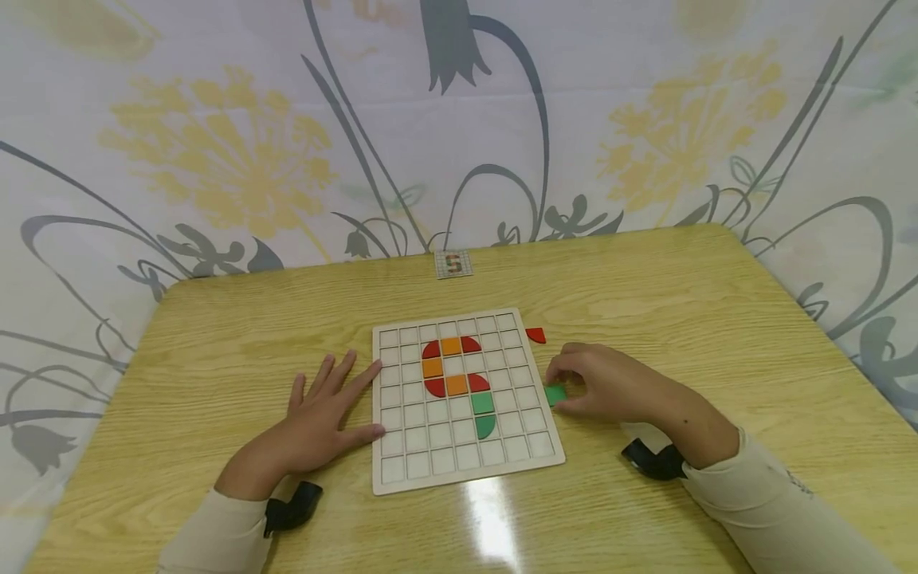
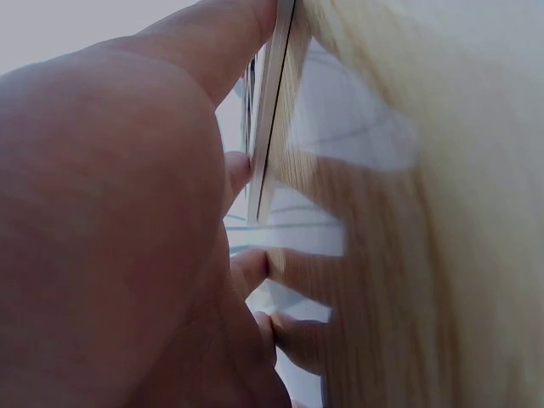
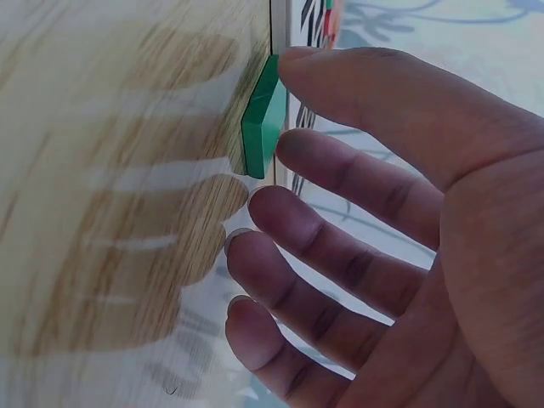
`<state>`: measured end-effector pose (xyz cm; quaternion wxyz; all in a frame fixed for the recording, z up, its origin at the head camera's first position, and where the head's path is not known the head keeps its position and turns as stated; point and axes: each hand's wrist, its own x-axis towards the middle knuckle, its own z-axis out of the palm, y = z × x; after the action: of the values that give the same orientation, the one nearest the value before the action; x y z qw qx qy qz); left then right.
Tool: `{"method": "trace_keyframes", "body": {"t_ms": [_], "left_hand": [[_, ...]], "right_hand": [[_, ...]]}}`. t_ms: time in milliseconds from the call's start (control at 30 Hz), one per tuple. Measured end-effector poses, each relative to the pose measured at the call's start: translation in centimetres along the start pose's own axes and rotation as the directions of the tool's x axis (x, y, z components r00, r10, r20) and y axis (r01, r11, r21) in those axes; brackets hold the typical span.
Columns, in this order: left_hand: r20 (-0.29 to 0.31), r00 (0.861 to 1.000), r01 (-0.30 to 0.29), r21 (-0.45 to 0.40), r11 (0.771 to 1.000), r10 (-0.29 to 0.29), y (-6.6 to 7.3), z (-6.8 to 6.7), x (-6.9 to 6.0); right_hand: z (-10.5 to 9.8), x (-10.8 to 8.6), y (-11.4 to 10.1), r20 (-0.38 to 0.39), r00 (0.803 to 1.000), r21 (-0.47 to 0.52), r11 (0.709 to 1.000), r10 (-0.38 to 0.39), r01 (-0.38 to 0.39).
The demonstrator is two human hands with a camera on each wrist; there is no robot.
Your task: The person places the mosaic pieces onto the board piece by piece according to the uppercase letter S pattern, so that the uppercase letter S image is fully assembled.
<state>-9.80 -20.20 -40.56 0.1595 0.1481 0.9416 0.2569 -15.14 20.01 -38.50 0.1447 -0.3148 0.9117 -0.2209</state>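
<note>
A white gridded board (image 1: 402,462) lies on the table, bearing red, orange and green tiles set in a curved figure. The thumb and index finger of my left hand (image 1: 308,437) touch the board's left edge; its other fingers are spread on the table, and the left wrist view shows the palm (image 2: 110,212) close up. At the board's right edge, my right hand (image 1: 610,383) pinches a green square tile (image 1: 555,395) between thumb and index finger. The right wrist view shows that green tile (image 3: 265,119) at their tips, with the other fingers loosely bent.
A red quarter-round tile (image 1: 536,336) lies off the board's upper right side. Near the table's back edge is a small card (image 1: 453,264) printed with a coloured pattern on a grid. Behind the wooden table (image 1: 272,319) hangs a flowered cloth (image 1: 287,119).
</note>
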Motion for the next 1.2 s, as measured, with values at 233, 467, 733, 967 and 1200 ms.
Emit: {"method": "trace_keyframes", "body": {"t_ms": [233,467,733,967,1200], "left_hand": [[0.002,1.0,0.006,-0.002,1.0,-0.006,0.0,0.0,-0.1],[-0.003,1.0,-0.005,-0.012,1.0,0.005,0.1,-0.2,-0.1],[-0.005,1.0,-0.004,0.005,1.0,0.004,0.0,0.0,0.0],[-0.004,1.0,-0.011,0.002,1.0,0.011,-0.1,0.1,0.2],[-0.001,1.0,0.002,0.015,1.0,-0.002,-0.2,0.2,0.2]], "right_hand": [[0.0,0.1,-0.1,-0.012,1.0,-0.014,1.0,-0.018,0.018],[0.2,0.3,0.1,-0.015,1.0,-0.036,0.999,-0.012,0.011],[0.1,0.7,-0.4,-0.019,1.0,-0.044,0.999,-0.011,0.01],[-0.1,0.9,-0.3,-0.01,1.0,-0.046,0.999,-0.008,0.008],[-0.2,1.7,-1.3,-0.047,0.999,-0.064,0.998,-0.016,0.013]]}}
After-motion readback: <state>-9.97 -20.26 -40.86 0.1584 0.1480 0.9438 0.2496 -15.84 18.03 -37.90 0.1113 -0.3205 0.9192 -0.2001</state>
